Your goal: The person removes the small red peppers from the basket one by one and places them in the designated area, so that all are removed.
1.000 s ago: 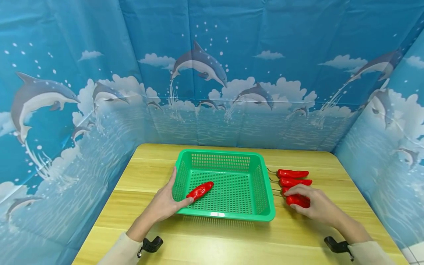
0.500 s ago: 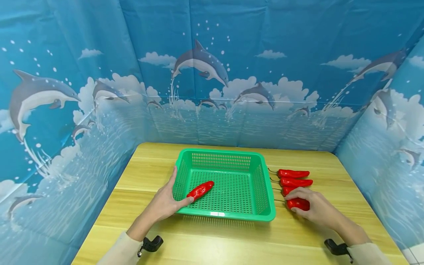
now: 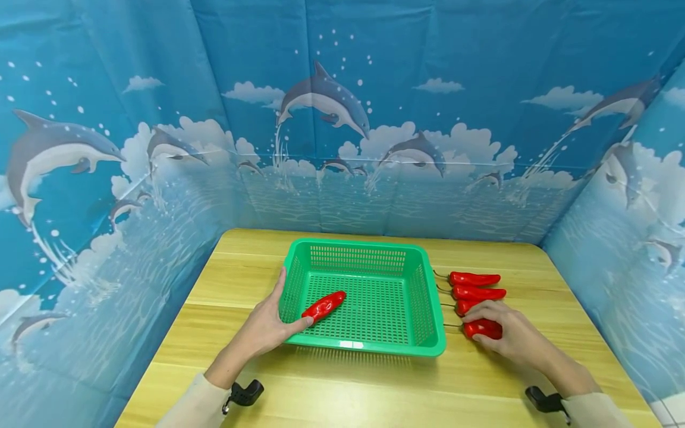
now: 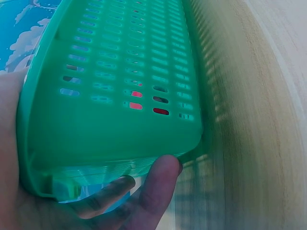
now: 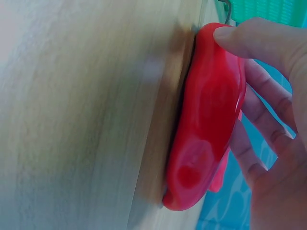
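Observation:
My left hand (image 3: 266,326) grips the near left corner of a green plastic basket (image 3: 369,346), thumb over the rim and fingers along the outside wall. In the left wrist view, the fingertips (image 4: 168,167) touch the basket's outer wall (image 4: 105,129). One red chili pepper (image 3: 324,307) lies inside the basket near that thumb. To the right of the basket, my right hand (image 3: 514,333) pinches the nearest red chili pepper (image 5: 206,115) between thumb and fingers near its stem end. That pepper lies on or just at the table; its stem points toward the basket.
Beyond the right hand lie more red chili peppers in a row: the far one (image 3: 474,279), the middle one (image 3: 478,293) and a partly hidden one (image 3: 463,307). The wooden table (image 3: 385,392) meets a blue dolphin-print curtain (image 3: 342,196) at the back and sides.
My right hand has shifted slightly nearer, and its pepper now lies a little apart from the row. The left hand and basket have stayed put.

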Available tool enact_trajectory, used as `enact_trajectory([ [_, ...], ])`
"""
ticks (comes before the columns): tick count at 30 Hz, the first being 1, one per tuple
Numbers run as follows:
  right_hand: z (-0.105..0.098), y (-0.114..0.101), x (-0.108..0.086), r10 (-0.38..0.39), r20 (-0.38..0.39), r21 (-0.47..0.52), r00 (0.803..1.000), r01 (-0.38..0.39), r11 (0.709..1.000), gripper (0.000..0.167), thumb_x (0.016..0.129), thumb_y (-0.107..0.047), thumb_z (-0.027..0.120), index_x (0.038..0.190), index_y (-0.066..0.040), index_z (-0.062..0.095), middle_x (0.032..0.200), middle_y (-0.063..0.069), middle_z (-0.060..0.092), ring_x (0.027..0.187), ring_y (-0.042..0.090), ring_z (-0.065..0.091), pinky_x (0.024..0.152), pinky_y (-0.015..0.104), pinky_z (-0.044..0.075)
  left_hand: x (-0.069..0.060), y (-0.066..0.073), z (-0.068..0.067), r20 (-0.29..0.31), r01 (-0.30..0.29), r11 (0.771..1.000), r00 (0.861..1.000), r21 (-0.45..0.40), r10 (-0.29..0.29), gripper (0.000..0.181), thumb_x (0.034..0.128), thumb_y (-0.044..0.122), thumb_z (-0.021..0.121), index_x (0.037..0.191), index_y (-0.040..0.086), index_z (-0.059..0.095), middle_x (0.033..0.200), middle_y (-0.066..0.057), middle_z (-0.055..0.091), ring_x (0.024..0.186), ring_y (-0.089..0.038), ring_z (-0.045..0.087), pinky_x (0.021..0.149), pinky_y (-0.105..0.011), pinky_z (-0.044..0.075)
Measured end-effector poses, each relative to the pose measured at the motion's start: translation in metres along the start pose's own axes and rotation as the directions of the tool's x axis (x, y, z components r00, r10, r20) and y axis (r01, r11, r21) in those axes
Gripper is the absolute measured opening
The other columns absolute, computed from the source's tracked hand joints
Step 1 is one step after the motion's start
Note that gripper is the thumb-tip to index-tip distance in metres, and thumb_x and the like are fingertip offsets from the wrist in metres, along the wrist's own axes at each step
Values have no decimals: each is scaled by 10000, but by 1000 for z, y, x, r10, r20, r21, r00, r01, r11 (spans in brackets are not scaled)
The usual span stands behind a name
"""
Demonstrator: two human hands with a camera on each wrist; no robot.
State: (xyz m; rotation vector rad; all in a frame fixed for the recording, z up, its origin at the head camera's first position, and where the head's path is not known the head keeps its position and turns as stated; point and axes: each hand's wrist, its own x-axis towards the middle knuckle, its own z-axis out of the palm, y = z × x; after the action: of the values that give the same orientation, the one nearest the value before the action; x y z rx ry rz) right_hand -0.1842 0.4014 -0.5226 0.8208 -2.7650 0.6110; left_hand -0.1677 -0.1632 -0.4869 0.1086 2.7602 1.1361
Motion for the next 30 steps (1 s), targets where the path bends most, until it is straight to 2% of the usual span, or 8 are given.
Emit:
enact_trajectory([
  [4, 1, 1, -1, -5, -20, 4, 1000, 5, 1000, 503, 788, -108, 1082, 1170, -351, 862, 1247, -128, 800, 1147, 213, 774, 1006, 216, 617, -1, -1, 0, 0, 4, 1000, 1000, -2, -4, 1304, 1013, 606, 850, 1893, 279, -55, 1904, -243, 304, 1692, -598, 426, 1268, -811, 471],
  [7, 3, 2, -1, -10, -43, 20, 999, 11, 1000, 511, 783, -70, 1074, 1153, -351, 862, 1227, -120, 801, 1116, 207, 777, 1040, 64, 505, -1, -1, 1, 0, 8, 1000, 1000, 0, -8, 1306, 1010, 615, 850, 1894, 284, -53, 1906, -238, 303, 1693, -595, 428, 1265, -809, 475],
  [10, 4, 4, -1, -11, -58, 29, 998, 13, 999, 518, 780, -49, 1072, 1134, -358, 855, 1211, -120, 798, 1090, 187, 776, 1046, -7, 426, -1, -1, 1, 0, 5, 1000, 1000, -1, -5, 1308, 1009, 616, 853, 1894, 285, -52, 1909, -232, 301, 1691, -592, 434, 1260, -804, 484],
  [15, 5, 5, 0, -22, -70, 16, 997, 23, 1000, 527, 766, -46, 1081, 1124, -358, 850, 1209, -126, 791, 1074, 184, 772, 1010, 26, 482, 0, -1, 0, -1, -4, 1000, 1000, -1, 4, 1308, 1012, 610, 852, 1892, 286, -59, 1913, -225, 294, 1690, -588, 438, 1256, -799, 492],
  [23, 5, 0, 2, -65, -95, 9, 993, 66, 998, 515, 744, -42, 1083, 1104, -335, 859, 1206, -107, 786, 1086, 195, 750, 1038, -11, 420, 0, 0, 0, 0, -2, 1000, 1000, 3, 2, 1305, 1012, 614, 848, 1893, 281, -54, 1924, -206, 277, 1707, -577, 418, 1265, -808, 477],
  [30, 4, -2, 3, -84, -109, 9, 991, 85, 996, 496, 745, -47, 1085, 1097, -318, 863, 1200, -105, 787, 1072, 177, 757, 1038, -13, 421, -2, 1, -1, 1, 5, 1000, 1000, 2, -5, 1307, 1011, 614, 851, 1893, 283, -55, 1926, -202, 277, 1710, -575, 414, 1276, -811, 462],
])
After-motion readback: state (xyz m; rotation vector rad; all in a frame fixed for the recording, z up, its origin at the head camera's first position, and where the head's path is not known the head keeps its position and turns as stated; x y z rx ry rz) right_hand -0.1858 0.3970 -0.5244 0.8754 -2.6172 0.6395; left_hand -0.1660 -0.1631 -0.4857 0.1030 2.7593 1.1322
